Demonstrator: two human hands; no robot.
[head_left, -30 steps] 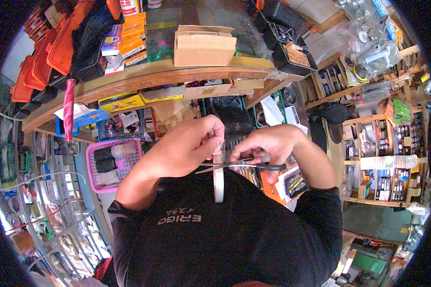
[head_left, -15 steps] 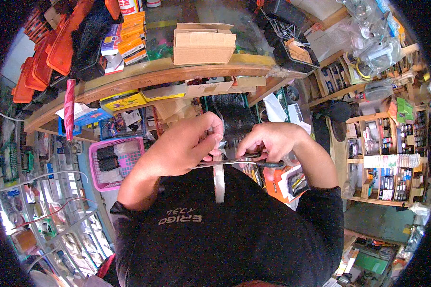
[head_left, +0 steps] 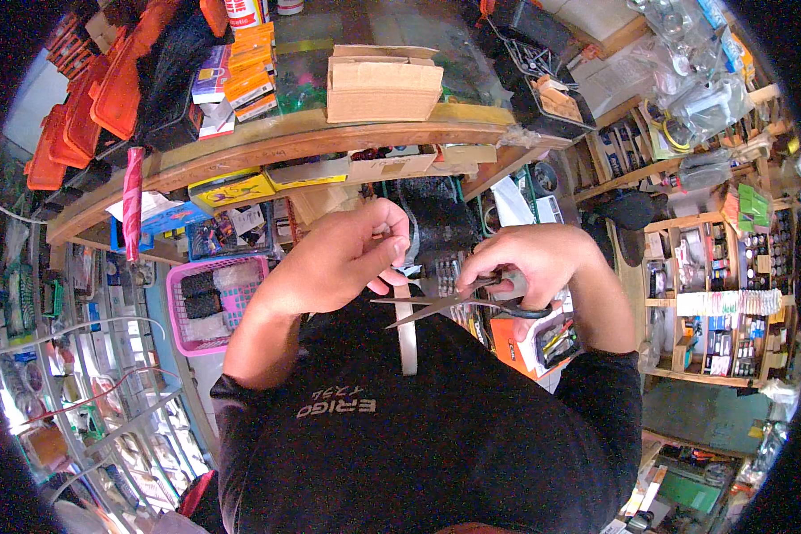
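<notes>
My right hand [head_left: 547, 258] grips a pair of scissors [head_left: 438, 305] with dark handles, fingers through the loops. The blades are apart and point left, crossing a narrow whitish strip [head_left: 408, 345] that hangs down in front of my black shirt. Just above the blades, my left hand [head_left: 343, 267] pinches the strip's upper end between thumb and fingers. Whether the strip is cut through cannot be made out.
A brown cardboard box [head_left: 384, 91] stands on the glass-topped counter [head_left: 303, 133] ahead. Below it on the left is a pink basket [head_left: 174, 307]. An orange box [head_left: 513, 343] lies under my right hand. Shelves [head_left: 712, 222] of small goods line the right.
The scissors' blades, nearly together before, have spread apart. My right hand has shifted slightly right, while my left still pinches the strip. The view has moved a little.
</notes>
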